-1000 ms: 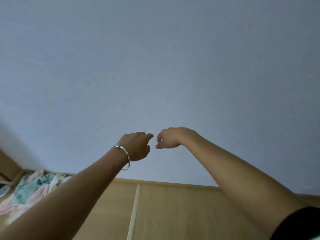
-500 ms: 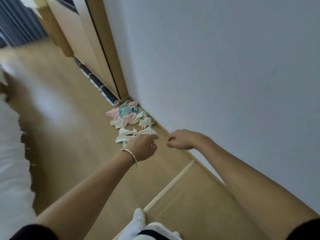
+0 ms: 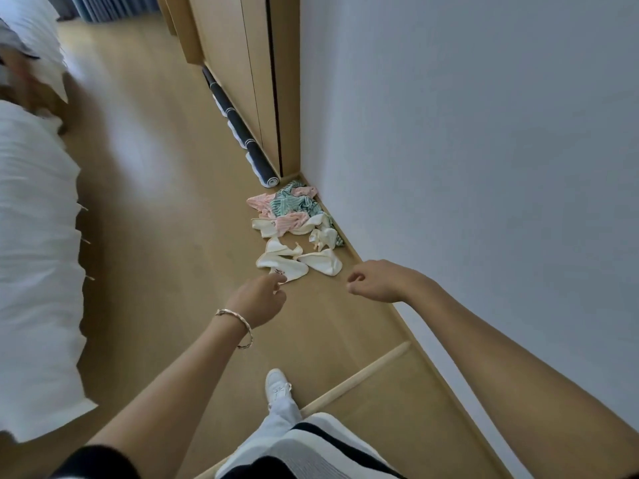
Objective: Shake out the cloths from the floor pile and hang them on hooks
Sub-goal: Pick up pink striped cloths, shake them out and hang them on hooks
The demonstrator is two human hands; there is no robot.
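Left grip: your left grip (image 3: 257,300) reaches out ahead of you, fingers curled in, thumb against forefinger, clenched on nothing. A bracelet (image 3: 238,326) sits on that wrist.
Right grip: your right grip (image 3: 375,280) is level with it and nearer the wall (image 3: 484,150), fingers curled under, also clenched on nothing.
Cloths: the pile of cloths (image 3: 294,219) lies on the floor (image 3: 155,174) against the foot of the wall, just ahead of both grips. Pink and green striped ones are at the far end, cream ones nearest you.
Contact: your left fingertips overlap the nearest cream cloth (image 3: 283,266) in this view; you cannot tell whether they touch it.
Far edge: a rolled mat (image 3: 242,133) lies along the foot of the wardrobe (image 3: 235,63), its end just beside the pile.
Right edge: the wall runs close along your right arm.
Left edge: the bed (image 3: 34,236), in white bedding, stands well apart from the pile.
Open room: bare floor runs between bed and cloths.
Underfoot: your shoe (image 3: 276,383) is near a wooden strip (image 3: 359,378) crossing the floor.
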